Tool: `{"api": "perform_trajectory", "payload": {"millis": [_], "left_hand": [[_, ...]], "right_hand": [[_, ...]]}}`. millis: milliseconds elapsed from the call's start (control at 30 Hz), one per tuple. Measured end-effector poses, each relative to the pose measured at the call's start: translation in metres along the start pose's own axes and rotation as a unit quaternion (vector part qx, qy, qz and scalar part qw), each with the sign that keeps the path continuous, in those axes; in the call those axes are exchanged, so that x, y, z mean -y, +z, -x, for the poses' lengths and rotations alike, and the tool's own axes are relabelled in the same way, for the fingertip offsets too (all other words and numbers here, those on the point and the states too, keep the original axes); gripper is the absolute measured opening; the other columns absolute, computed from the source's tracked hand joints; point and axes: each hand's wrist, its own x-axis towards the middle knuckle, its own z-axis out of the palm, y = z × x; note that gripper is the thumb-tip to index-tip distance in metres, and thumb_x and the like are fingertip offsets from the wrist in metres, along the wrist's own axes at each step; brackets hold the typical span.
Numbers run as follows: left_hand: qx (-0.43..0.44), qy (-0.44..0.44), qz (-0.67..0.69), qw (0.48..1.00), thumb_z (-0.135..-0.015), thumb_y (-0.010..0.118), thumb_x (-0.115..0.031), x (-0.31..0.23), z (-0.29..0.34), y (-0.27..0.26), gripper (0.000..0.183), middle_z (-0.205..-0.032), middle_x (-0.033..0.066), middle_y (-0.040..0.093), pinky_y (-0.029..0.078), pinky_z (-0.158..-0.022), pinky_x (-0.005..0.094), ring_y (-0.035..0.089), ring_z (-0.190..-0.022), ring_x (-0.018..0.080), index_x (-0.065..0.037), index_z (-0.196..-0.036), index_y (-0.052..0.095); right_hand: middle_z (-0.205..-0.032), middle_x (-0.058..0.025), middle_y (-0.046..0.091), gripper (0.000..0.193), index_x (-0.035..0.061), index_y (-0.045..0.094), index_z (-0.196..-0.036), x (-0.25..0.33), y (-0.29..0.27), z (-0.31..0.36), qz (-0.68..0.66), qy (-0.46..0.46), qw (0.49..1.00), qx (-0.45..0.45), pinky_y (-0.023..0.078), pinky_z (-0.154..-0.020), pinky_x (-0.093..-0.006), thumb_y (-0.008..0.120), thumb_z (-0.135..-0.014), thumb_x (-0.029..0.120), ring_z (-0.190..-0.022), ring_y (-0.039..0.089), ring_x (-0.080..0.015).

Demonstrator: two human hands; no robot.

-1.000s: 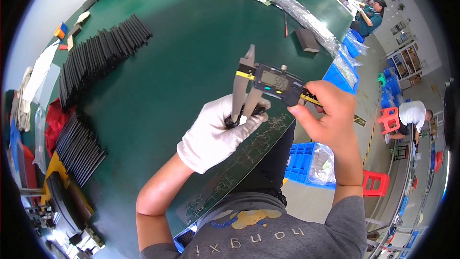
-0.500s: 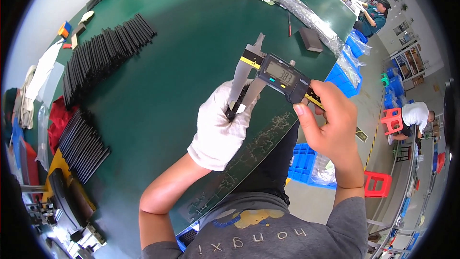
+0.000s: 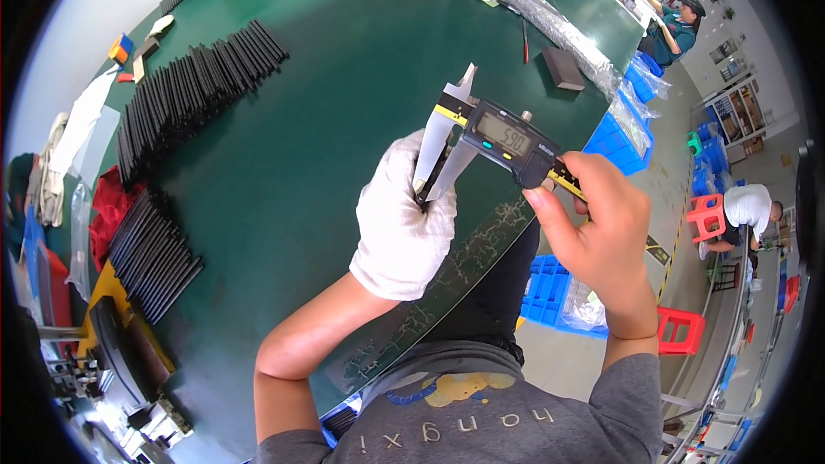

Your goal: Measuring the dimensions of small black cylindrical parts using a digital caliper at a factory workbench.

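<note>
My right hand (image 3: 593,228), bare, grips a digital caliper (image 3: 513,139) by the beam end, thumb and forefinger on its slide. The caliper's display is lit and faces up; its long jaws point down toward my left hand (image 3: 402,228). That hand wears a white glove, its fingers curled around a short dark piece (image 3: 424,194) between the jaw tips. Most of the piece is hidden by the glove and jaws, so its full shape does not show. Both hands are above the near edge of the green table (image 3: 284,163).
At the left lie a long row of black rods (image 3: 198,90) and a second bundle of dark rods (image 3: 155,251), beside a red cloth (image 3: 110,206). A brown block (image 3: 563,69) and bubble wrap (image 3: 559,30) are far right. Blue crates (image 3: 620,139) stand beside the table; co-workers sit farther off.
The caliper's display now reads differently. My gloved hand has turned slightly, and less of the dark piece shows between the jaws. The whole view has shifted a little.
</note>
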Motion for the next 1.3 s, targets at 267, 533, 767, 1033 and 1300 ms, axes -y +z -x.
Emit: {"api": "perform_trajectory", "payload": {"millis": [267, 533, 767, 1033, 1300], "left_hand": [[0.002, 0.002, -0.007, 1.000, -0.089, 0.058, -0.003, 0.003, -0.002, -0.003, 0.017, -0.091, 0.0032, 0.062, 0.045, -0.073, 0.0223, 0.057, -0.081, 0.0084, -0.002, -0.105, 0.056], [0.044, 0.008, 0.047, 0.998, -0.089, 0.059, -0.008, 0.003, -0.010, -0.004, 0.023, -0.088, 0.0040, 0.060, 0.047, -0.070, 0.0242, 0.056, -0.077, 0.0097, -0.002, -0.110, 0.053], [-0.106, -0.066, 0.130, 0.984, -0.092, 0.057, -0.020, 0.011, -0.021, -0.009, 0.016, -0.066, -0.0005, 0.051, 0.048, -0.066, 0.0274, 0.049, -0.058, 0.0090, -0.005, -0.095, 0.052], [-0.276, -0.375, 0.467, 0.751, -0.090, 0.055, -0.012, 0.029, -0.034, -0.019, 0.018, -0.057, -0.0018, 0.038, 0.044, -0.053, 0.0218, 0.041, -0.051, 0.0090, -0.008, -0.076, 0.044], [-0.178, -0.479, 0.488, 0.707, -0.090, 0.048, -0.003, 0.067, 0.001, 0.036, 0.027, -0.060, -0.0011, 0.038, 0.042, -0.057, 0.0239, 0.043, -0.056, 0.0114, -0.010, -0.067, 0.036]], "right_hand": [[-0.065, -0.0061, 0.058, 0.029, 0.0049, 0.058, -0.081, 0.002, 0.006, -0.001, -0.013, 0.020, 1.000, -0.015, 0.039, -0.041, -0.0312, 0.077, -0.070, 0.025, -0.049, 0.056, -0.0223], [-0.072, -0.0062, 0.059, 0.029, 0.0043, 0.056, -0.094, -0.014, 0.012, 0.010, -0.091, 0.032, 0.995, -0.018, 0.042, -0.044, -0.0326, 0.071, -0.075, 0.022, -0.052, 0.057, -0.0232], [-0.059, -0.0073, 0.053, 0.023, 0.0016, 0.062, -0.088, -0.052, 0.032, 0.066, -0.311, 0.254, 0.914, -0.055, 0.040, -0.048, -0.0286, 0.067, -0.080, 0.023, -0.049, 0.052, -0.0170], [-0.064, -0.0035, 0.051, 0.058, -0.0020, 0.060, -0.097, -0.041, 0.068, 0.098, -0.434, 0.333, 0.836, -0.045, 0.039, -0.052, -0.0270, 0.077, -0.067, 0.045, -0.056, 0.048, -0.0120], [-0.064, 0.0026, 0.051, 0.045, 0.0028, 0.055, -0.087, -0.015, 0.080, 0.078, -0.417, 0.260, 0.850, -0.189, 0.036, -0.049, -0.0200, 0.085, -0.063, 0.025, -0.056, 0.042, -0.0026]]}}
